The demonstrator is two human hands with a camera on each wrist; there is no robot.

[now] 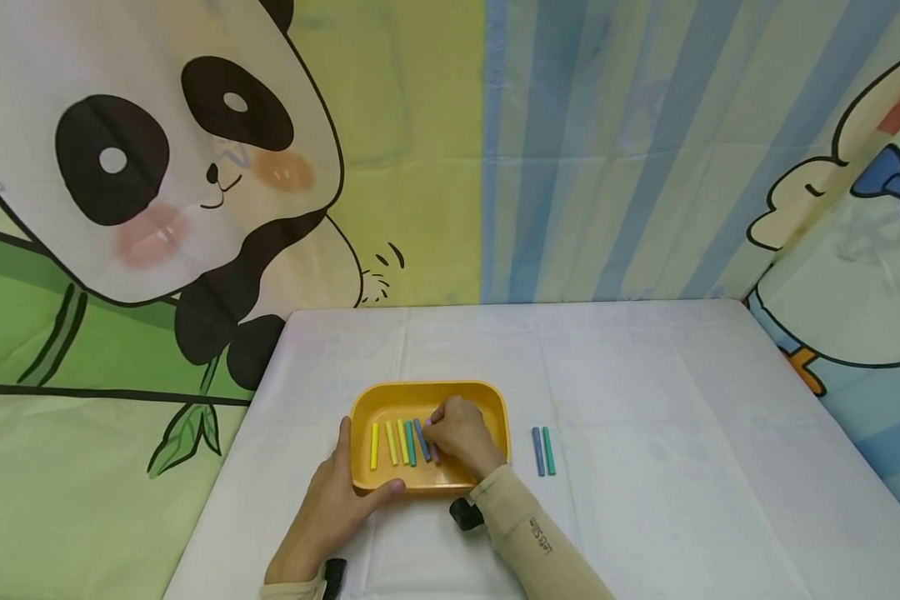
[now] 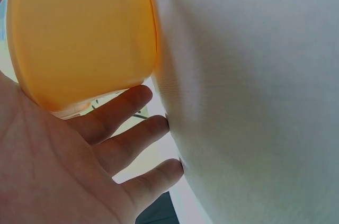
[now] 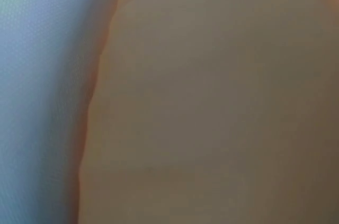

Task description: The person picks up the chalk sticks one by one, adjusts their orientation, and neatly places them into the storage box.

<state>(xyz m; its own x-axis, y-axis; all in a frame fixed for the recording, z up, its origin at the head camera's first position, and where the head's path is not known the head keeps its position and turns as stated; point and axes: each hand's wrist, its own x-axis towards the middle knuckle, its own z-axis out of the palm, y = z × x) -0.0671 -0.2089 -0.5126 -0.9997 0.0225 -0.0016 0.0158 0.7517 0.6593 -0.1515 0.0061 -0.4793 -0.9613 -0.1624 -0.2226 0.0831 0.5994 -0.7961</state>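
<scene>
In the head view a yellow tray [image 1: 367, 398] holds a row of short coloured sticks: yellow sticks [image 1: 391, 442] on the left, then a teal stick [image 1: 410, 442], a blue stick [image 1: 422, 440] and a purple stick [image 1: 435, 453]. My right hand [image 1: 461, 435] reaches in over the tray's right half, its curled fingers pinching the purple stick, whose middle they partly cover. Around the tray's near left corner lies my left hand [image 1: 332, 492], thumb at the front rim and index finger along the left side. Its other fingers [image 2: 127, 144] stretch out straight beneath the tray's wall, tips at the white cloth.
Right of the tray, a blue stick [image 1: 538, 452] and a green stick [image 1: 549, 451] lie side by side on the white table [image 1: 660, 400]. A printed curtain [image 1: 412, 167] hangs behind the table. The right wrist view is filled mostly by the tray wall [image 3: 201, 102].
</scene>
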